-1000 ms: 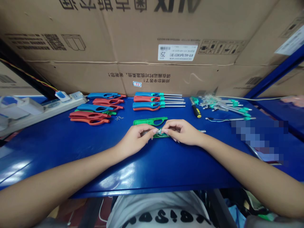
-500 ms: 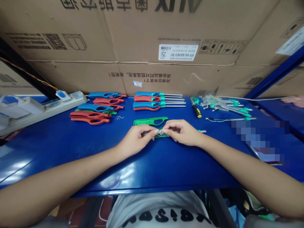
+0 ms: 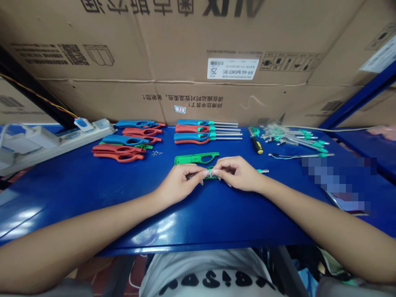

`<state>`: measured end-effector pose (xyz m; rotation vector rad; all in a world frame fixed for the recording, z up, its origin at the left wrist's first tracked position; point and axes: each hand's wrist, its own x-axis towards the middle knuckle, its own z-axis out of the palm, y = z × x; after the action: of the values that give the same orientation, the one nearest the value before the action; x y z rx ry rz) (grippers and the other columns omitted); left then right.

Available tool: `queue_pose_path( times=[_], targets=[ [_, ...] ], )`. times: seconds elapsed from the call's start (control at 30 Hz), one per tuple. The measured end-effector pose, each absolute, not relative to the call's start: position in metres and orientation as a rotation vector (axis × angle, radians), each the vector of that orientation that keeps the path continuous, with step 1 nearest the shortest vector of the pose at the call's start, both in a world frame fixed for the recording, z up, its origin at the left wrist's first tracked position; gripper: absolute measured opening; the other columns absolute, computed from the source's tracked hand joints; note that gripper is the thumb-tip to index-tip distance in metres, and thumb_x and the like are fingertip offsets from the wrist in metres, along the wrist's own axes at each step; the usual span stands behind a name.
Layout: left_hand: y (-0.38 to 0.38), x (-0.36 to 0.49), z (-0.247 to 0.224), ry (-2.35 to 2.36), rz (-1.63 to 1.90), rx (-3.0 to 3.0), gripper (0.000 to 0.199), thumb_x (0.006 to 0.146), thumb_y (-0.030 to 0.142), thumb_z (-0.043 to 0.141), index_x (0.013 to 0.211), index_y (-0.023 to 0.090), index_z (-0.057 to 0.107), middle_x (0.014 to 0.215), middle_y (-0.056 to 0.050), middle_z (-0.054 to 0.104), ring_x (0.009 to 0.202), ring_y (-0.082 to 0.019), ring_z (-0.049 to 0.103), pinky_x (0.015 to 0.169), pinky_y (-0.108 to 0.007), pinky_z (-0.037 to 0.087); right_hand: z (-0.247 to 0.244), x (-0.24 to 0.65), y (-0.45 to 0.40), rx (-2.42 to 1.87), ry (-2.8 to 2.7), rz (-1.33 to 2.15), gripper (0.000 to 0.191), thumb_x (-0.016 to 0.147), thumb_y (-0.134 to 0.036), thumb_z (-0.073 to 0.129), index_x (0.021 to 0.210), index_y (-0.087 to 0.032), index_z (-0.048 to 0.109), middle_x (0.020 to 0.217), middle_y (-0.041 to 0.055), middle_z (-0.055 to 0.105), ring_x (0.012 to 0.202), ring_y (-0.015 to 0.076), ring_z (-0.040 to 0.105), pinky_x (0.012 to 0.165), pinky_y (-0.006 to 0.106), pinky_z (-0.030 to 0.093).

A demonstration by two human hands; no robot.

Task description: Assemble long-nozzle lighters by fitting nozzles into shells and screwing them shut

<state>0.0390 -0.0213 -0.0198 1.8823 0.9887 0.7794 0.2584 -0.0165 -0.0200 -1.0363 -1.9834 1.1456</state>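
Left hand and right hand meet fingertip to fingertip, both pinching a small green part on the blue table, green shell just behind.

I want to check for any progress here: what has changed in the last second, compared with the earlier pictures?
Almost nothing. The left hand and right hand stay together, fingertips pinching small parts on the green shell half lying on the blue table; only slight finger shifts show. Nothing was picked up or let go. The second green shell half, the finished lighters, the screwdriver and the red and blue shell halves have not moved.
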Motion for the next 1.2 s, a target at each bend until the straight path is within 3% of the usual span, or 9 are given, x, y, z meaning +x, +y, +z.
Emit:
queue_pose_path(
  times=[0.23, 0.4, 0.87, 1.2],
  targets=[
    [-0.0177, 0.0377, -0.0188, 0.977, 0.752, 1.821, 0.029, 0.091, 0.041, 0.063, 0.094, 0.016, 0.078, 0.072, -0.003, 0.072, 0.054, -0.011, 0.053, 0.052, -0.02, 0.044, -0.0172, 0.2603, -0.0138, -1.077, -1.872, 1.293, 0.038, 0.087, -0.055, 0.067, 0.081, -0.017, 0.064, 0.053, -0.006, 0.053, 0.041, 0.0078, 0.047, 0.042, 0.021, 0.04],
    [-0.0172, 0.0372, -0.019, 0.972, 0.742, 1.793, 0.03, 0.09, 0.043, 0.065, 0.09, 0.016, 0.079, 0.072, -0.003, 0.073, 0.053, -0.01, 0.052, 0.051, -0.02, 0.043, -0.0196, 0.2614, -0.0132, -1.104, -1.828, 1.317, 0.039, 0.085, -0.056, 0.068, 0.082, -0.017, 0.062, 0.049, -0.0064, 0.053, 0.038, 0.008, 0.046, 0.039, 0.021, 0.039],
    [-0.0239, 0.041, -0.0208, 1.011, 0.768, 1.806, 0.03, 0.091, 0.04, 0.064, 0.079, 0.015, 0.076, 0.069, -0.001, 0.071, 0.054, -0.01, 0.051, 0.053, -0.021, 0.039, -0.0236, 0.2603, -0.0145, -1.075, -1.925, 1.175, 0.037, 0.086, -0.053, 0.069, 0.077, -0.017, 0.061, 0.056, -0.0048, 0.051, 0.047, 0.0082, 0.043, 0.046, 0.023, 0.033],
    [-0.0228, 0.0412, -0.0206, 0.99, 0.796, 1.793, 0.028, 0.09, 0.037, 0.064, 0.081, 0.014, 0.077, 0.072, -0.002, 0.073, 0.053, -0.009, 0.051, 0.052, -0.02, 0.04, -0.0232, 0.2585, -0.0166, -1.052, -1.867, 1.217, 0.035, 0.084, -0.049, 0.071, 0.075, -0.017, 0.06, 0.054, -0.0055, 0.052, 0.043, 0.007, 0.044, 0.043, 0.021, 0.034]
  ],
)
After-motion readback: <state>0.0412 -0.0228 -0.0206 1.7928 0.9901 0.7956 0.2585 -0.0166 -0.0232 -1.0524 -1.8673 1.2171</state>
